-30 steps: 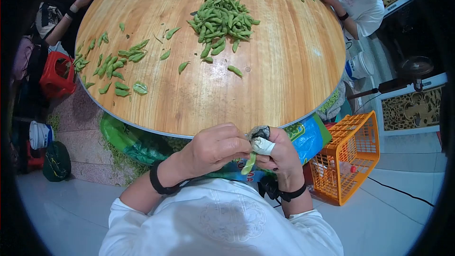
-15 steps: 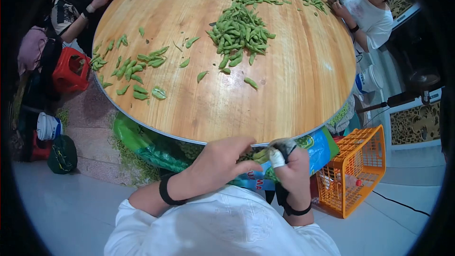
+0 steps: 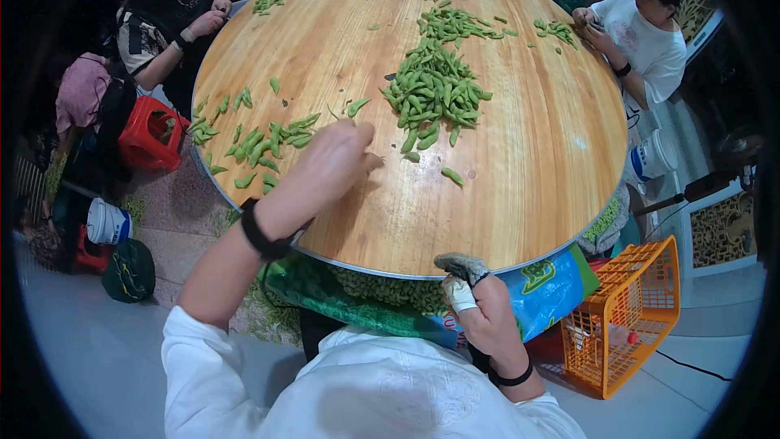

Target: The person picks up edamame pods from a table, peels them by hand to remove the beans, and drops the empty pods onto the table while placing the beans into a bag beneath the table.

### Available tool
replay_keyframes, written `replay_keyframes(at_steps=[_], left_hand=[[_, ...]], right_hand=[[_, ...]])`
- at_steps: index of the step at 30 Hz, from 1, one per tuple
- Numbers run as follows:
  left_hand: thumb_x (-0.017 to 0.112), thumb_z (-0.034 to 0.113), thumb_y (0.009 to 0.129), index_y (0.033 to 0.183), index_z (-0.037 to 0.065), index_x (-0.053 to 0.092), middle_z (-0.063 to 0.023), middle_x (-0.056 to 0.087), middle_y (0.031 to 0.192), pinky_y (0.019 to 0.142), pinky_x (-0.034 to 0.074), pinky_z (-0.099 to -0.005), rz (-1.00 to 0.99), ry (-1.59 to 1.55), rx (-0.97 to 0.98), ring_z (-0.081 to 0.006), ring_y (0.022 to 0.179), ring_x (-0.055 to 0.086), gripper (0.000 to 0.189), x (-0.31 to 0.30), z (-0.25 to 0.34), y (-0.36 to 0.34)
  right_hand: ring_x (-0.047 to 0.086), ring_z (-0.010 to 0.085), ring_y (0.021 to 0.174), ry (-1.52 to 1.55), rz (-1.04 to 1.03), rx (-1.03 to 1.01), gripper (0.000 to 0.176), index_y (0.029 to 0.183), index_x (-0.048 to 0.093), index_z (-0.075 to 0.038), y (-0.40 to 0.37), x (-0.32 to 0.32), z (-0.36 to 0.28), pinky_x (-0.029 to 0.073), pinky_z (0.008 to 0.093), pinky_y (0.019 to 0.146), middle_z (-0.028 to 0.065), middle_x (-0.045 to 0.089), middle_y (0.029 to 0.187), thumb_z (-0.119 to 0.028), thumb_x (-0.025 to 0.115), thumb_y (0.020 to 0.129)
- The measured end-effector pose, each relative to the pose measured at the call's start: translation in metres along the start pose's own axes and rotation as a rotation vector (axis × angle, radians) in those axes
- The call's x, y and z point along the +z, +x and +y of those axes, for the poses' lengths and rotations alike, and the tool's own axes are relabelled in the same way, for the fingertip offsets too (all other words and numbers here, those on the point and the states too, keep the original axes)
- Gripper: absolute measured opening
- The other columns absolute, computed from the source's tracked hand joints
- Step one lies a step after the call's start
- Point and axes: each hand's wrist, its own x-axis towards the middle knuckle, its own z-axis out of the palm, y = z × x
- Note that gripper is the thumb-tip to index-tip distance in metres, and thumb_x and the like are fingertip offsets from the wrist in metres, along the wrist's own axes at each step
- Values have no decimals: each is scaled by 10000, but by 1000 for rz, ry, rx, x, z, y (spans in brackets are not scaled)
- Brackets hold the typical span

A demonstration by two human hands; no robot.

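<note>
My left hand reaches over the front of the round wooden table, among loose green soybean pods. Its fingers are bent down and drawn together, and whatever is under the fingertips is hidden. Just beyond it lies one pod. At the near table edge, my right hand is closed above a bag. It wears a dark grey cover at the tip and white wrapping. Anything inside its curled fingers cannot be made out. A large heap of pods lies ahead, with a smaller group to the left.
Below the edge hangs a green and blue bag with shelled beans in its mouth. An orange crate stands to the right. A red stool is at left. Two people sit across the table, one on each side.
My left hand has left the right hand at the table edge and moved forward and left onto the tabletop. The pod between my hands is no longer visible. My view has shifted slightly.
</note>
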Motion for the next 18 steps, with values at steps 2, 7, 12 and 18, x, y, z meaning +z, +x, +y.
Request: replay_keyframes(at_steps=[2, 7, 12, 18], left_hand=[[702, 134, 701, 783, -19, 598, -188, 608, 757, 651, 462, -386, -58, -66, 16, -344, 750, 594, 202, 18, -11, 12], [699, 117, 706, 778, -43, 595, -169, 630, 736, 619, 473, -371, -220, -199, -48, -276, 666, 613, 204, 12, -9, 17], [613, 63, 816, 878, 35, 597, -51, 638, 820, 529, 417, -202, -282, -1298, -454, -94, 657, 568, 70, 24, 37, -27], [593, 34, 839, 883, 57, 583, -10, 581, 853, 516, 374, -157, -200, -1746, -557, -40, 633, 475, 51, 49, 81, -63]], right_hand=[[594, 188, 620, -10, -59, -51, 247, 1081, 549, 43, 1, 0, 5, 478, 291, 618, 121, 600, 733, -79, 470, 882], [534, 104, 512, 181, -73, 74, 240, 1081, 554, 30, 1, -4, 1, 425, 235, 477, 48, 563, 661, -96, 464, 897], [512, 80, 533, 381, 69, 157, 226, 1063, 576, 13, 11, -5, 9, 424, 221, 484, 22, 553, 660, -94, 494, 882], [528, 182, 582, 168, 114, -12, 166, 983, 578, 20, 16, 6, 11, 439, 298, 566, 113, 548, 677, -67, 537, 849]])
